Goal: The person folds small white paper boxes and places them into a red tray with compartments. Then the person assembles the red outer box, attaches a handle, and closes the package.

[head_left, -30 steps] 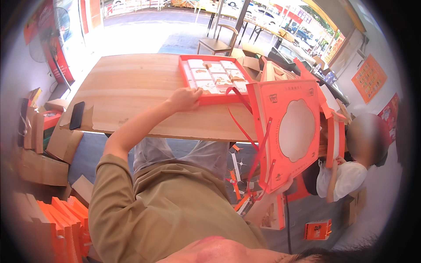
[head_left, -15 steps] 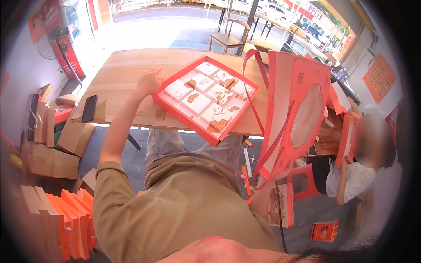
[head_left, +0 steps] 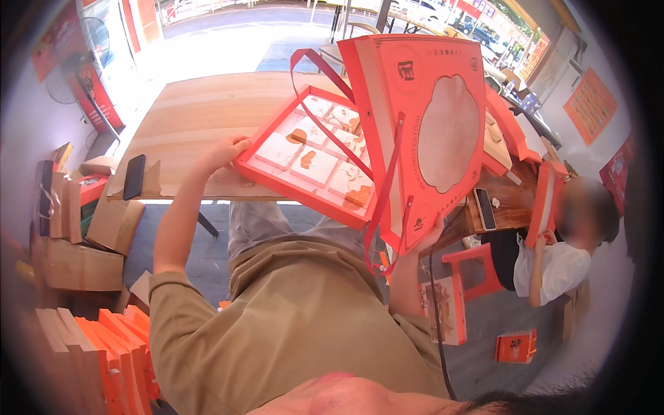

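Observation:
A shallow red gift box tray sits tilted at the table's front edge, filled with several small white cartons printed with brown and gold patterns. My left hand is closed on the tray's left corner. To the right, my right hand grips the lower edge of a large red box lid, which stands upright on its side. The lid has a pale scalloped panel and dark red ribbon handles. One ribbon loop hangs across the tray. The lid hides the tray's right side and most of my right-hand fingers.
A black phone lies at the left of the wooden table. Cardboard boxes and orange folded cartons stack at the left. A seated person holds a red box part at right, beside a red stool.
The lid has moved left and upward and now overlaps the tray's right side. My left hand has come down from the tray's upper left side onto its corner.

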The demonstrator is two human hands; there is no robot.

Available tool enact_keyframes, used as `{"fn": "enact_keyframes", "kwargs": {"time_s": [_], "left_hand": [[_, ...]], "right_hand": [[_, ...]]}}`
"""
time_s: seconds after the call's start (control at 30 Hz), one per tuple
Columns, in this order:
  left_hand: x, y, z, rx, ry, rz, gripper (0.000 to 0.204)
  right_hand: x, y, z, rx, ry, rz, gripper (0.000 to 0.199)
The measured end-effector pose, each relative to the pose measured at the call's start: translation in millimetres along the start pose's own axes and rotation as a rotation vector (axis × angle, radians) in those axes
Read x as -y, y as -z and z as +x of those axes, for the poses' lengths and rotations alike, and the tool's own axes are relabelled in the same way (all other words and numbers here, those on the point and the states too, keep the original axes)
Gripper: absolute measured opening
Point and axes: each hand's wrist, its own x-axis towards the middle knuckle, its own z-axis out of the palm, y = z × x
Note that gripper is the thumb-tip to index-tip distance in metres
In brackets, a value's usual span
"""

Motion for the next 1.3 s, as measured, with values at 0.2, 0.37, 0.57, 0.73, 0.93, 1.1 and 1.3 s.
{"fn": "enact_keyframes", "kwargs": {"time_s": [0.2,0.37,0.57,0.73,0.93,1.1,1.3], "left_hand": [[-20.5,-25.8,-78.4,0.227,0.148,-0.084,0.055],[-6.1,-71.0,-123.8,0.144,0.032,-0.127,0.061],[2.2,-130.4,-164.8,0.02,0.046,-0.687,0.074],[1.6,-161.5,-218.7,0.029,-0.063,-1.039,0.091],[0.2,-174.4,-224.3,0.082,0.075,-1.343,0.083],[8.2,-174.3,-223.9,-0.073,0.039,-1.304,0.072],[28.9,-137.1,-250.9,-0.204,-0.013,-1.245,0.073]], "right_hand": [[-2.1,5.0,30.8,-0.103,-0.079,-0.032,0.056],[33.4,25.2,58.0,0.081,-0.18,0.002,0.054],[59.0,59.8,71.2,0.269,-0.241,0.042,0.052],[52.8,35.9,48.8,0.041,-0.26,-0.024,0.054],[49.6,24.5,48.9,-0.035,-0.334,-0.032,0.055],[31.7,-14.5,48.9,0.001,-0.349,-0.091,0.053],[19.3,-12.0,83.7,-0.086,-0.26,-0.392,0.054]]}}
